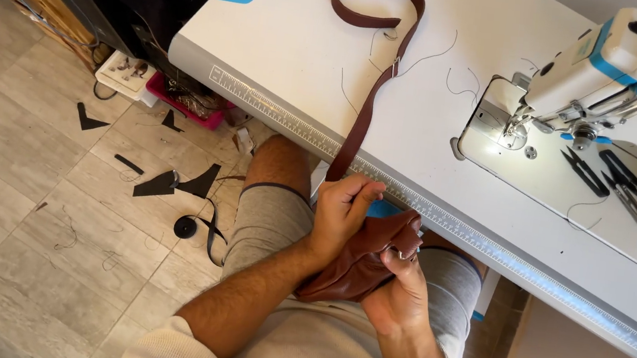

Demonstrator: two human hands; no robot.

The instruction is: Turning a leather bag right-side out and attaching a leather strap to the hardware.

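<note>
Both hands were down in the lap, at about six o'clock from the table edge. The left hand [343, 210] had its fingers curled around the top of a soft, crumpled reddish-brown leather piece [361, 261], with the thumb and forefinger pinching where a long narrow brown leather strap [368, 108] came off the table. The right hand [401, 288], with a ring on one finger, was closed on the same piece from the five o'clock side, bunching it tightly. So neither hand was free: both gripped the leather, which sat between the knees, just below the ruler strip on the table's front edge [443, 217].

My judgement: the grip worked best kept close to the strap's end, with the loose leather gathered so it did not slip, and the strap left slack rather than dragged across the table.

From the hands, the strap ran towards twelve o'clock over the white sewing table [294, 46] and ended in a loop. At two o'clock stood the white and blue sewing machine [620, 95] with its lamp lit, and black thread snips [585, 173] lay beside it. Loose threads were scattered on the tabletop. At nine o'clock, dark leather offcuts [172, 184] littered the pale tiled floor [25, 192].
</note>
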